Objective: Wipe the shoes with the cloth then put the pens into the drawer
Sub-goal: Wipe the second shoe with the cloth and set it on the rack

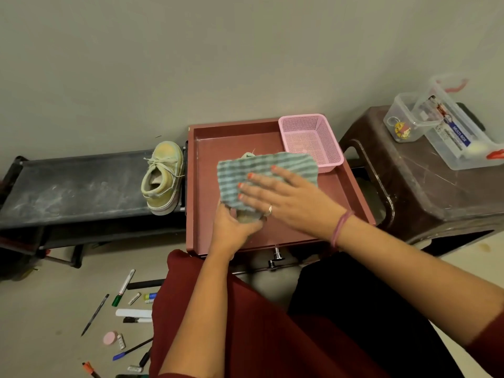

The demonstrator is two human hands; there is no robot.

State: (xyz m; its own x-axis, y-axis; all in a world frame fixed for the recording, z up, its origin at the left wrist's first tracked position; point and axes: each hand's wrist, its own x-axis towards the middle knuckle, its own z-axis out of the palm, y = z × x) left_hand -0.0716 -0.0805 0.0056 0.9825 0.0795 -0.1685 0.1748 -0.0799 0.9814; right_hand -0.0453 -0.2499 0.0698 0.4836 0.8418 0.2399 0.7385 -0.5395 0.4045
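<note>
A shoe, almost wholly hidden under the striped cloth [266, 177], is gripped at its heel by the left hand [234, 227] on the red tray [351, 186]. The cloth is pressed down by the right hand [286, 197], laid flat with fingers spread. The second shoe [163, 178] stands on the black rack [68, 186] at nine o'clock from the tray; whether it was wiped cannot be told. The pens [122, 289] lie scattered on the floor at seven o'clock, so the drawer step is judged not yet begun.
</note>
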